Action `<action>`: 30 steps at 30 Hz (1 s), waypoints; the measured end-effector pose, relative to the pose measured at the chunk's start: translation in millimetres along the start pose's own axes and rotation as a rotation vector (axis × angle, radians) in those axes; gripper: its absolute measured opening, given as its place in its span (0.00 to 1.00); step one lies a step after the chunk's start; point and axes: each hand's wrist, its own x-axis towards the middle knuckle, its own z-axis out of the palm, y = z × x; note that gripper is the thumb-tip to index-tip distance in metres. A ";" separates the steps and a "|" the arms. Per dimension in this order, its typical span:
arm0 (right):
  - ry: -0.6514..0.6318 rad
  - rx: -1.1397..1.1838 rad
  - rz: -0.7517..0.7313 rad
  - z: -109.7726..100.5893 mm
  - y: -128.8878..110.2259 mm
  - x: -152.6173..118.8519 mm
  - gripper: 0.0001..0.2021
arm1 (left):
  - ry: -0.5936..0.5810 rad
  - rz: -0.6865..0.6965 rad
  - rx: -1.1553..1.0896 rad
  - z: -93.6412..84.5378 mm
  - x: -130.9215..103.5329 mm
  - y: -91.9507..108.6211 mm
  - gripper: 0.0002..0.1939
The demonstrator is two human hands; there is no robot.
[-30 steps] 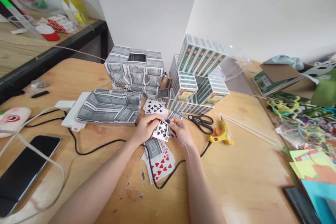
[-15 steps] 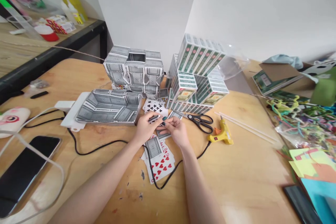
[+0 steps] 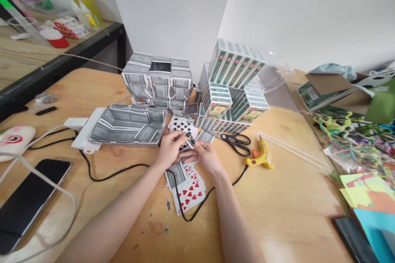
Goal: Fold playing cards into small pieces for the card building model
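Note:
My left hand (image 3: 170,148) and my right hand (image 3: 206,154) meet over the middle of the table, pinching a playing card (image 3: 186,144) between thumbs and fingers. Its black-pip face shows partly; the fingers hide the rest. Just below lie loose heart cards (image 3: 191,193), fanned out, with a grey patterned card back (image 3: 177,174) on top. Beyond the hands are club cards (image 3: 182,124) lying face up. To the left sits an open tray built of cards (image 3: 129,144), and behind it stands a larger block structure covered in cards (image 3: 159,84).
Stacked green card boxes (image 3: 233,65) stand behind the hands. Black-handled scissors (image 3: 236,141) and a yellow glue gun (image 3: 262,156) lie to the right, the gun's black cord (image 3: 197,209) crossing below my wrists. A phone (image 3: 33,201) and white cables are at left.
The card between my hands has turned, so more of its black-pip face shows. My right fingers have spread beneath it, and the grey-backed card below has shifted slightly left.

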 end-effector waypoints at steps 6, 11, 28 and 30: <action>0.040 -0.057 -0.013 2.6 1.6 -0.5 0.18 | -0.023 0.011 0.016 -1.1 -1.3 -2.8 0.13; 0.093 -0.138 -0.075 6.3 3.8 -1.4 0.19 | -0.013 0.016 0.019 -1.8 -0.2 -5.3 0.12; 0.173 -0.108 -0.090 11.4 5.7 0.0 0.18 | 0.015 0.170 0.208 -0.9 -4.3 2.2 0.11; 0.172 -0.088 -0.099 10.8 5.4 0.5 0.18 | 0.012 0.220 0.227 0.1 -5.6 2.9 0.10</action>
